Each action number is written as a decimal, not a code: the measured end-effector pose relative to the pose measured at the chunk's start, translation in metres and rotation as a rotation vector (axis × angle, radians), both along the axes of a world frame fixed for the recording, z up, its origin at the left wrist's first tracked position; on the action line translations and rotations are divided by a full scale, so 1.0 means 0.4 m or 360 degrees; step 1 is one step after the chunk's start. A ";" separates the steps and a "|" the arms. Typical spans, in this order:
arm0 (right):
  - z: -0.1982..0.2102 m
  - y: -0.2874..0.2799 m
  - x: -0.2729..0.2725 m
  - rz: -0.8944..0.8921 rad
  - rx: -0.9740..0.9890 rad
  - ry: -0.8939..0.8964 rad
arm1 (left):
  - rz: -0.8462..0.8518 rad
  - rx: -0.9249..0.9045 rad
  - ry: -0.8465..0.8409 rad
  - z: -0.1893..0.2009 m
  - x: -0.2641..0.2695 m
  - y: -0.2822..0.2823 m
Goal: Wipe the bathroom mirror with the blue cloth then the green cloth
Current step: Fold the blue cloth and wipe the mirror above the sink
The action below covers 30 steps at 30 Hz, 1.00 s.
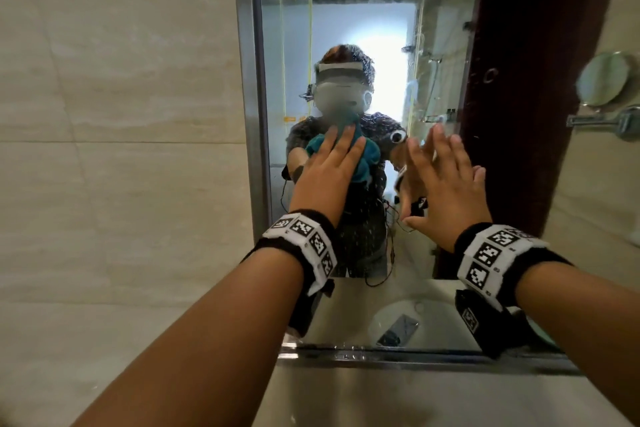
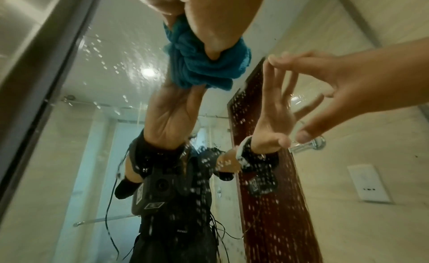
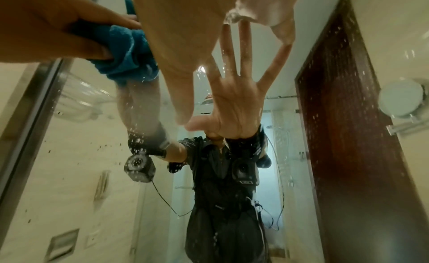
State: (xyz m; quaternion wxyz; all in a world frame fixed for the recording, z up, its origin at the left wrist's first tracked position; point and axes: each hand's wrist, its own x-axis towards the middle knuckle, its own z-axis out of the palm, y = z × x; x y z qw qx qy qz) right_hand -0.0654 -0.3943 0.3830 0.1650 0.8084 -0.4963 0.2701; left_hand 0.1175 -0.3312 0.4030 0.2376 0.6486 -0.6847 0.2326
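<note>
The tiled wall of pale stone fills the left of the head view, and beside it hangs the bathroom mirror in a metal frame. The glass is speckled with droplets, plainest in the wrist views over the reflected dark wooden door. In the glass a person's reflection stands in a dark patterned shirt, with a glass shower enclosure behind. Below the mirror lies the pale desk, and the reflection shows a round basin with a dark flat object lying in it. On the wall to the right a round shaving mirror sits on a metal arm.

Both forearms reach forward, each wearing a black wristband with white coded markers and a small camera strapped under it.

The left hand lies flat on the mirror with straight fingers, pressing the blue cloth against the glass; its grip is released, the cloth pinned under palm and fingers and not clenched. The cloth is bunched, its folds spilling out past the thumb side of the hand, at about mid-height of the mirror.

The right hand is just beside it, fingers spread and straight, fingertips touching the bare glass where they meet their reflection. Its grip is released and it carries nothing.
</note>
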 end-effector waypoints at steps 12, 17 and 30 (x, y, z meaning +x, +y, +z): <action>-0.019 -0.009 0.004 0.0029 -0.0002 -0.0028 | -0.0146 0.0428 -0.0797 -0.147 -0.024 -0.037; -0.022 -0.008 0.004 0.0028 0.0019 -0.0014 | -0.0020 0.0033 -0.0197 -0.003 -0.028 -0.022; -0.040 -0.018 -0.003 0.0027 -0.0101 0.0014 | -0.0147 0.0536 -0.0836 -0.232 -0.033 -0.029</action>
